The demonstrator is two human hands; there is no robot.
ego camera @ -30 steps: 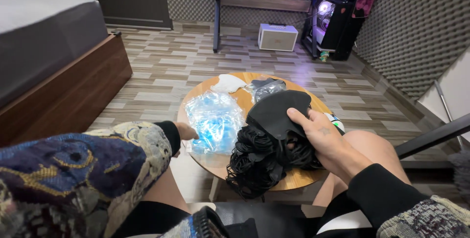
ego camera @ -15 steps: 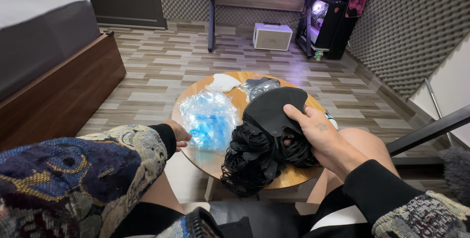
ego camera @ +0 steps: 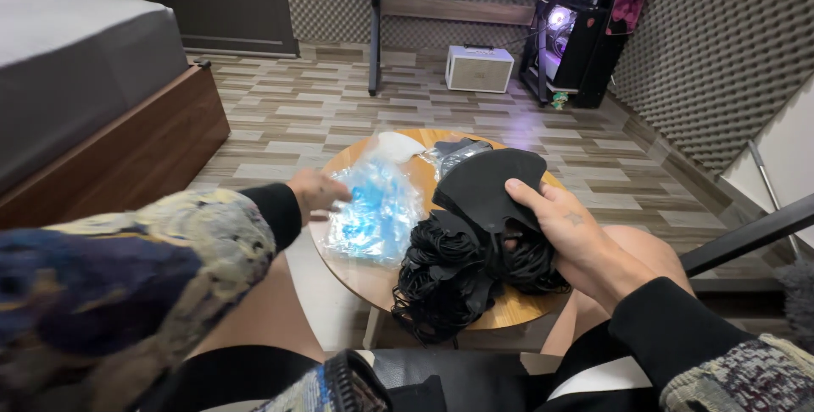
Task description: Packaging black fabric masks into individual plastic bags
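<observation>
A small round wooden table [ego camera: 373, 281] stands between my knees. On it lies a heap of black face masks [ego camera: 449, 272] with tangled ear loops. My right hand [ego camera: 564, 225] grips one black mask [ego camera: 492, 183] at the top of the heap, thumb on its upper face. To the left sits a pile of clear plastic bags with blue contents [ego camera: 373, 204]. My left hand [ego camera: 315, 190] hovers at the left edge of that pile, blurred, fingers apart, holding nothing.
A white crumpled piece [ego camera: 392, 146] and a clear packet [ego camera: 458, 154] lie at the table's far side. A bed with a wooden base [ego camera: 119, 153] stands left. A white box [ego camera: 479, 68] and a lit computer case [ego camera: 570, 39] stand on the floor beyond.
My left hand has lifted away from the table's left edge and now hovers by the blue bags. My right hand stays on the black mask.
</observation>
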